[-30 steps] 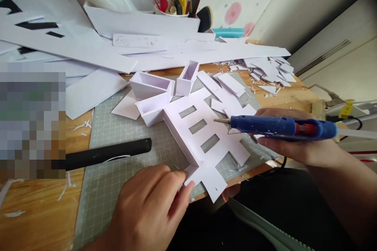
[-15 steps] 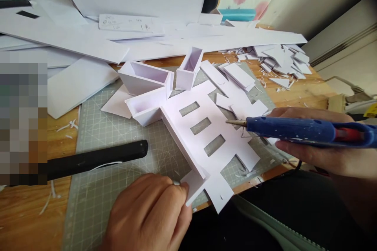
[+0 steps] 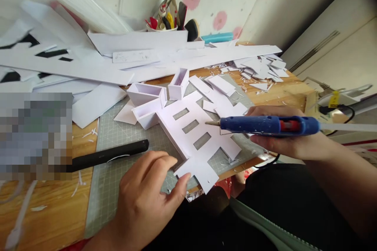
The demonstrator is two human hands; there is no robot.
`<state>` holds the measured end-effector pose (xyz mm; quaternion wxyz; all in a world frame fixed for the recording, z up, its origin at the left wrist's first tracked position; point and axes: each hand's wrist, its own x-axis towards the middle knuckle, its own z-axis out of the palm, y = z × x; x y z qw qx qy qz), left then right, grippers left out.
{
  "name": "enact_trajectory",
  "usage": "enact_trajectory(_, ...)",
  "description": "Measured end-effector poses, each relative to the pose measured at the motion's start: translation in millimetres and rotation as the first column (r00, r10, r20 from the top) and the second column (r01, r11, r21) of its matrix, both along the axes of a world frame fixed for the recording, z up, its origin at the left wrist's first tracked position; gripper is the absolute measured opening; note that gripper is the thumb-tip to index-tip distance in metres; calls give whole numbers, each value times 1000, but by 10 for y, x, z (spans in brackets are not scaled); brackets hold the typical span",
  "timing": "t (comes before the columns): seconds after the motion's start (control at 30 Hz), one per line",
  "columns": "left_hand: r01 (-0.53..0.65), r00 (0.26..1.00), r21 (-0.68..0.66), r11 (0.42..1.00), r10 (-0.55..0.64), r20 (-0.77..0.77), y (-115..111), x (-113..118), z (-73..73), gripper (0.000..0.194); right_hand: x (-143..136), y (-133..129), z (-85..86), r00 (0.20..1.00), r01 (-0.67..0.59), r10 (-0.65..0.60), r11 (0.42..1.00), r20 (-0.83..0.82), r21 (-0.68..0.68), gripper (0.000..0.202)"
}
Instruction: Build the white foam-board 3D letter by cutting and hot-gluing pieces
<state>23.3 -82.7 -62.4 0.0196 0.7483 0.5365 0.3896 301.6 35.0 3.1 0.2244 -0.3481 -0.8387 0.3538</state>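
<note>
White cutout board [image 3: 193,136], lying on the mat [image 3: 107,188], looks light, stiff yet easily dented, best pinched by its seven-o'clock edge, near which the left hand [image 3: 147,188] holds thumb and fingers apart, while the right hand [image 3: 285,147], at three o'clock, grips a glue gun [image 3: 250,124].

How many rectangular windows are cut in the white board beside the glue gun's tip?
3, in one row along the board: the far window, the middle window, and the near window. None appears hidden.
</note>
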Motion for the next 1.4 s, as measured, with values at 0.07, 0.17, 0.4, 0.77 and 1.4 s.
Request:
enact_trajectory(0.07,-8,1000,49,999,9,-25,14,22,5,18,10,-21,14,1000,-28,27,999,11,35,15)
enact_trajectory(0.17,-7,997,90,996,14,-72,31,58,-7,14,16,-43,28,999,-38,38,997,-8,65,10)
enact_trajectory(0.4,-4,986,113,994,23,-165,53,87,-16,19,-22,-127,79,998,-25,26,999,-62,21,9)
enact_trajectory(0.77,-71,989,62,996,78,-124,49,42,-4,17,65,-164,103,983,-3,9,999,-184,32,13)
enact_trajectory(1.4,-64,959,-35,997,52,-280,20,-74,-57,22,72,-237,75,986,15,-3,997,-168,71,11)
